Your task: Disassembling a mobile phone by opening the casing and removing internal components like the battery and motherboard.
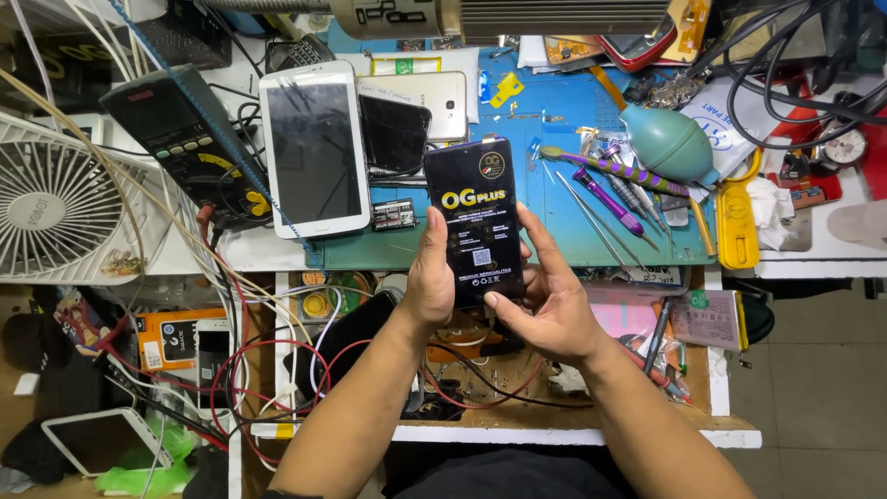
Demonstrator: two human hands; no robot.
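I hold a black phone-sized panel (473,212) with a printed film on its face upright over the front edge of a blue work mat (554,139). My left hand (427,282) grips its lower left side, thumb along the edge. Around the lower right corner wraps my right hand (547,300), whose thumb presses the bottom edge. Both forearms come in from the bottom of the view.
A white tablet (314,148), a dark phone (394,132) and a gold phone (434,97) lie at left of the mat. Purple screwdrivers (605,199), tweezers, a teal air blower (670,143) and a yellow tool (736,226) lie right. A white fan (55,208) and tangled wires (249,370) crowd the left.
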